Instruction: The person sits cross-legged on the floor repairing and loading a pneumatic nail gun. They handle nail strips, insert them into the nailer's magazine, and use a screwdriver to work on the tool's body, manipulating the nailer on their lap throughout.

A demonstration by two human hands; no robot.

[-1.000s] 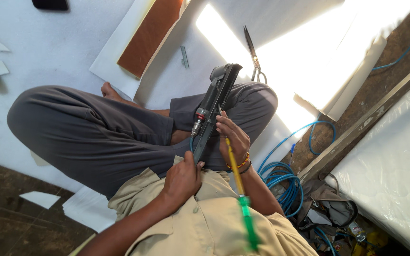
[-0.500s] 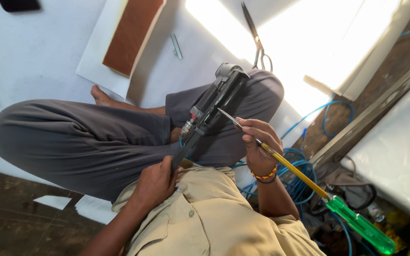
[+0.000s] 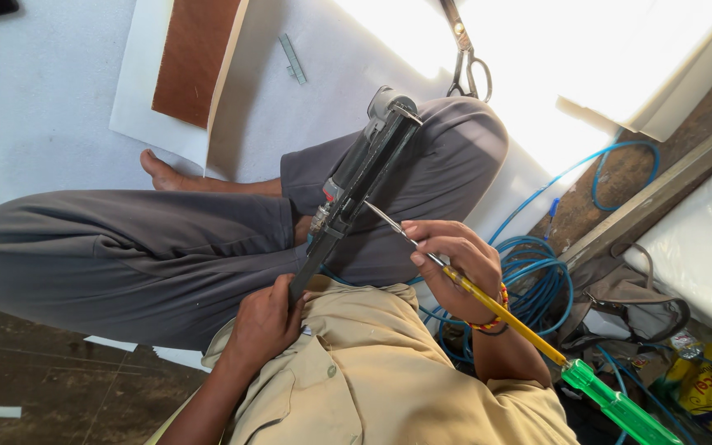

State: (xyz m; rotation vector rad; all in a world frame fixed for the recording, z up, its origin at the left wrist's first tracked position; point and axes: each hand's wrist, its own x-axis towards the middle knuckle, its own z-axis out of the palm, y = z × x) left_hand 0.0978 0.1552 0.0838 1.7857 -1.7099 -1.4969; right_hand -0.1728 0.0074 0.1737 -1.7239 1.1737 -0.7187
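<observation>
Your left hand (image 3: 264,323) is closed around the lower end of the dark air tool (image 3: 356,185), which lies slanted across your lap with its head up over your knee. Your right hand (image 3: 455,265) pinches the yellow-shafted screwdriver (image 3: 529,334) well forward on the metal shank, fingers wrapped tight and the green handle trailing back past your wrist. The tip sits against the side of the tool body, just ahead of your right fingers.

The work looks like prying or turning something on that side. Choking up on the shank gives you fine control but little leverage, so press straight along the shaft. Brace the tool against your thigh so it cannot roll. A slip would send the tip toward your leg, so angle it away from you. The coiled blue hose (image 3: 537,280) lies just beyond your right wrist, and the scissors (image 3: 465,58) lie well ahead of both hands.
</observation>
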